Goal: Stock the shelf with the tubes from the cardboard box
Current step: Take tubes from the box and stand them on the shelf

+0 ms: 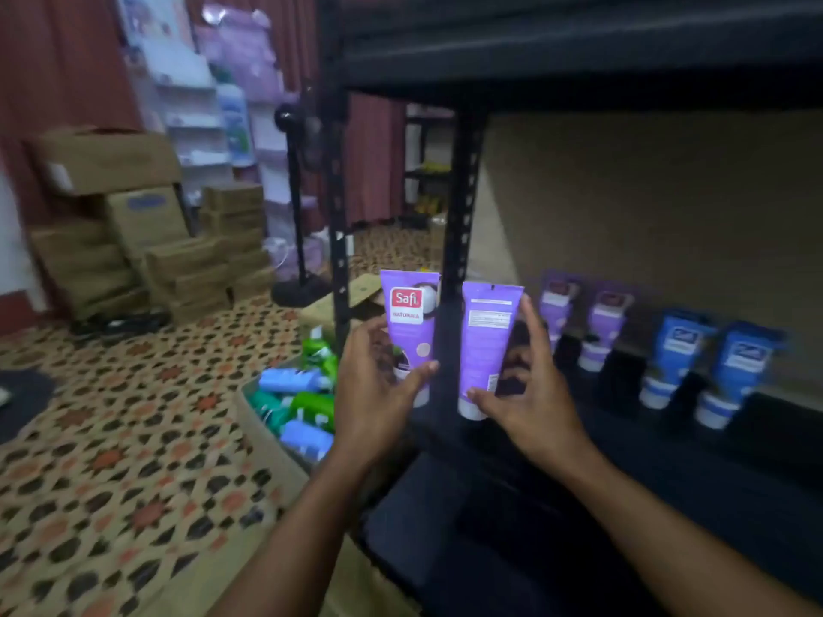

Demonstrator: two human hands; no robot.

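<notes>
- You had brown cartons (133, 242) stacked up on your left
- black pedestal fan (299, 290) stood just beside them
- patterned carpet (111, 460) covered your floor

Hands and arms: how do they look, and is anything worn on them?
The left hand and the right hand are bare: no gloves, and no ring, watch or bracelet shows. The left forearm and the right forearm are bare too, with no sleeve in view. The picture is blurred, so small items could be missed.
</notes>
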